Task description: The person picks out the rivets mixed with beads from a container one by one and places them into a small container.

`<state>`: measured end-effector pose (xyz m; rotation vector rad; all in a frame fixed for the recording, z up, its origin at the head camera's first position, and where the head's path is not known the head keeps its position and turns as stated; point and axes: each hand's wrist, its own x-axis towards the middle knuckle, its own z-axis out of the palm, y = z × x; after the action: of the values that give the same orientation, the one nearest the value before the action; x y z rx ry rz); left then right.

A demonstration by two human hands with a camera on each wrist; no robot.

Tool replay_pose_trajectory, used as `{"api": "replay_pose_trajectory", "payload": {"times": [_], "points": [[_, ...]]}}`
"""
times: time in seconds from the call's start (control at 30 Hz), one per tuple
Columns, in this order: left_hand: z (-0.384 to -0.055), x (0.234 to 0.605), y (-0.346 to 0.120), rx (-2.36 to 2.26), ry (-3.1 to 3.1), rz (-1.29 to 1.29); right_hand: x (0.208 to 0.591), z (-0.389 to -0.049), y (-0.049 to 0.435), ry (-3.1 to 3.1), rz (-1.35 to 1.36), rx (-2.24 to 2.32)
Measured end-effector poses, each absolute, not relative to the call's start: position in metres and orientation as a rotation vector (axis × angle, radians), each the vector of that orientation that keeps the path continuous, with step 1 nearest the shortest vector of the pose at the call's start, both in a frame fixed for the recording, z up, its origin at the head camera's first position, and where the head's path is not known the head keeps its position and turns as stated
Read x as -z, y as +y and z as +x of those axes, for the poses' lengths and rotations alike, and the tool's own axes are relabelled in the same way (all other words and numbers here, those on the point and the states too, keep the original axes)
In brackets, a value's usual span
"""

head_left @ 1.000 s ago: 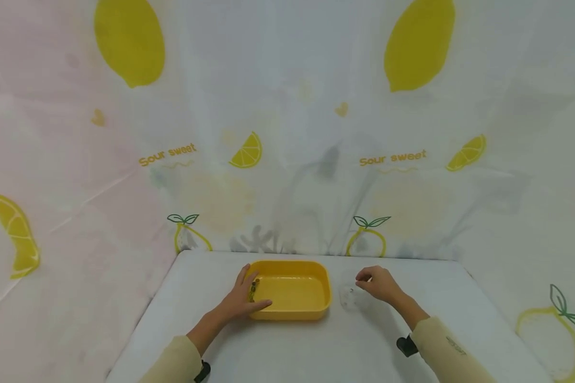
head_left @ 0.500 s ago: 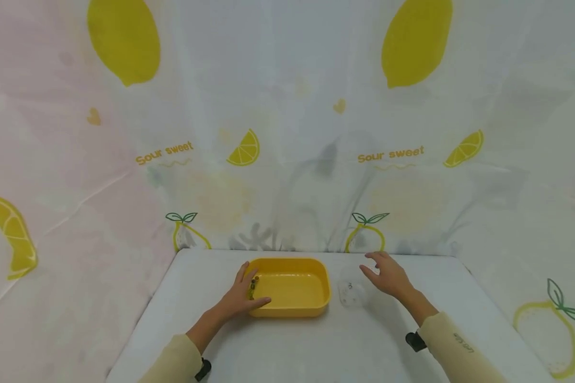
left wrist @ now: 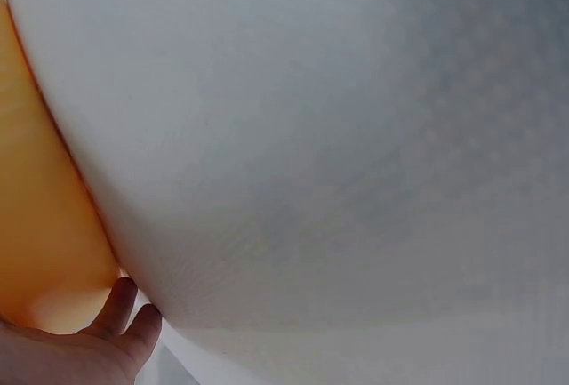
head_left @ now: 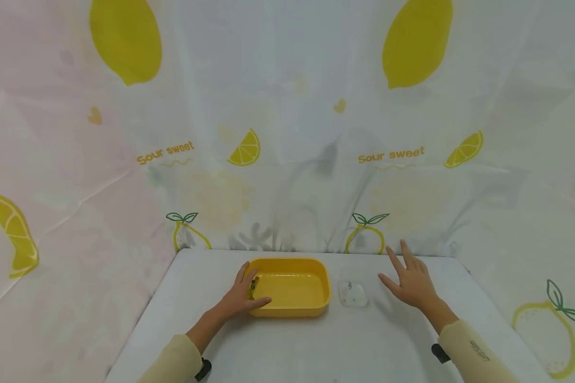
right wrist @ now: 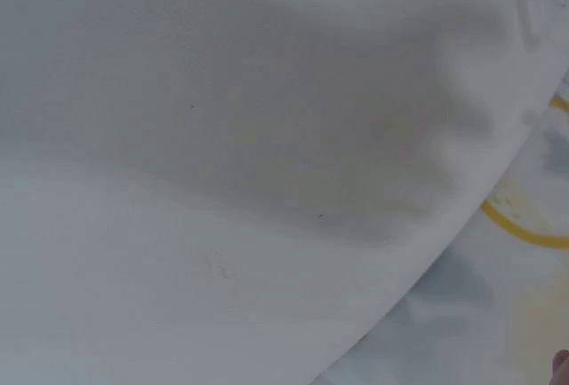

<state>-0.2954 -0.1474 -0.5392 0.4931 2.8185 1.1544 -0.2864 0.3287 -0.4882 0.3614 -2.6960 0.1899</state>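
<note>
My left hand (head_left: 237,298) rests at the left end of a yellow plastic tray (head_left: 327,290), thumb along the front rim and fingers spread over the left side. In the left wrist view, fingertips (left wrist: 147,318) lie against the outside of the yellow wall (left wrist: 44,189). A few small dark and greenish beads (head_left: 253,286) lie inside the tray by that hand. To the tray's right sits a small clear plastic dish (head_left: 353,294) with tiny dark specks. Right of the dish, my right hand (head_left: 414,282) is held over the table, fingers spread, holding nothing.
A white table (head_left: 287,348) carries everything. Close behind it and at the sides hangs a pale sheet (head_left: 287,202) printed with lemons and lettering. The right hand's shadow (right wrist: 356,127) falls on the white tabletop in the right wrist view.
The right hand has gone from pinched fingers over the clear dish to spread fingers, moving right and away from it. The left hand has stayed on the yellow tray.
</note>
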Motion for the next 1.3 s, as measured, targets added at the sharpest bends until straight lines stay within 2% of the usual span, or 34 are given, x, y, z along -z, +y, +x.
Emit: {"api": "replay_pose_trajectory", "payload": {"times": [0.73, 1.3], "points": [[-0.293, 0.538, -0.147, -1.162, 2.833, 0.505, 0.497, -0.285, 0.338, -2.756, 0.286, -0.175], [-0.294, 0.538, -0.147, -1.161, 2.831, 0.506, 0.495, -0.303, 0.292, -2.761, 0.351, -0.220]]}}
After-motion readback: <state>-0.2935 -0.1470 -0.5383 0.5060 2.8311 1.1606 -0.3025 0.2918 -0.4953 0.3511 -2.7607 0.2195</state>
